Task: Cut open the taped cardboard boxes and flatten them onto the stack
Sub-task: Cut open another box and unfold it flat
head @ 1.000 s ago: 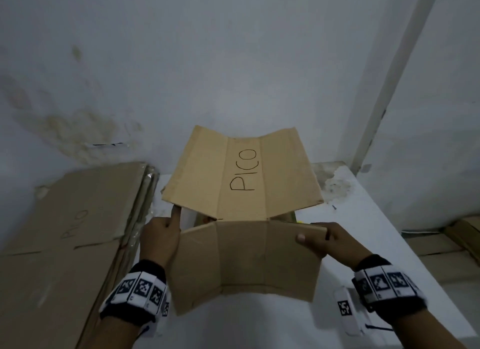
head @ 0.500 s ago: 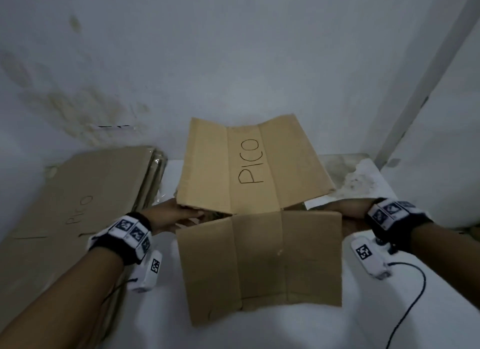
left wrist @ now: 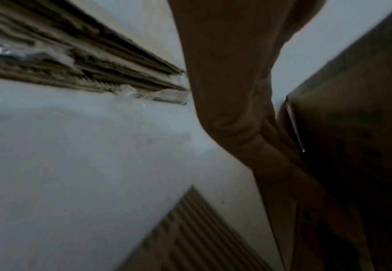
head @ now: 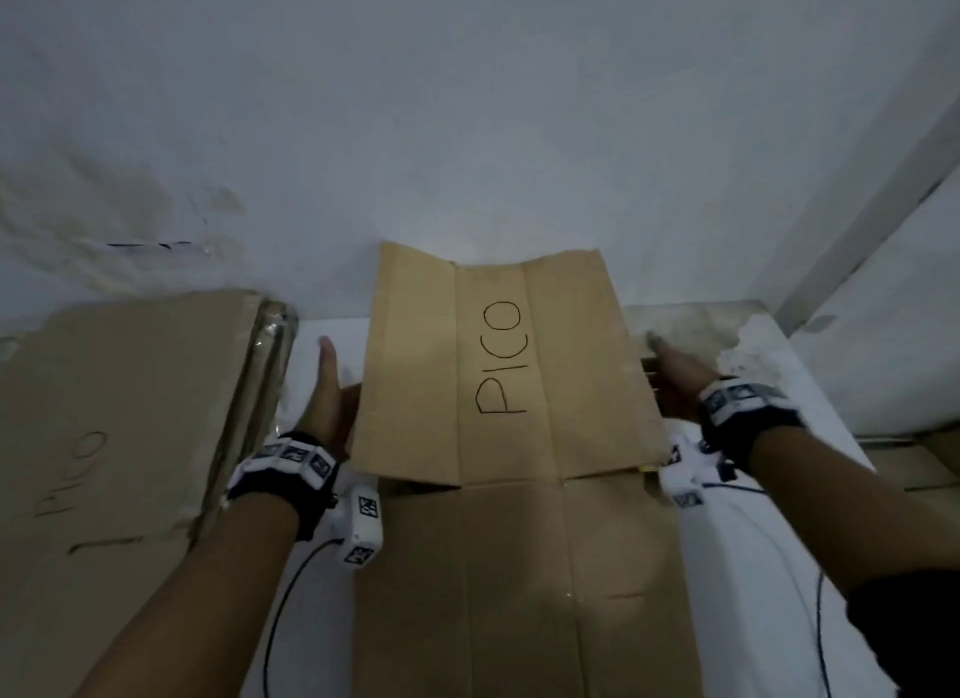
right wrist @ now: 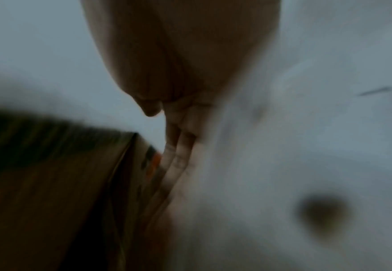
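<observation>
Head view: both flat hands, left (head: 327,401) and right (head: 675,380), flank the creased cardboard box (head: 509,364), grip slack.

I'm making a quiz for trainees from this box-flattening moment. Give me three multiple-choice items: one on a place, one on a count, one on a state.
1. Where is the stack of flat cardboard?
A. left of the box
B. right of the box
C. on top of the box

2. How many letters are written on the box's far flap?
A. two
B. four
C. six

3. How are the box's top flaps?
A. taped shut
B. opened out
C. torn off

Key: 1 A, the stack lies past the left hand, at the table's left edge. 2 B, the flap reads PICO. 3 B, the far flap stands up toward the wall and the near one lies toward the person, with the right hand at the box's side.
</observation>
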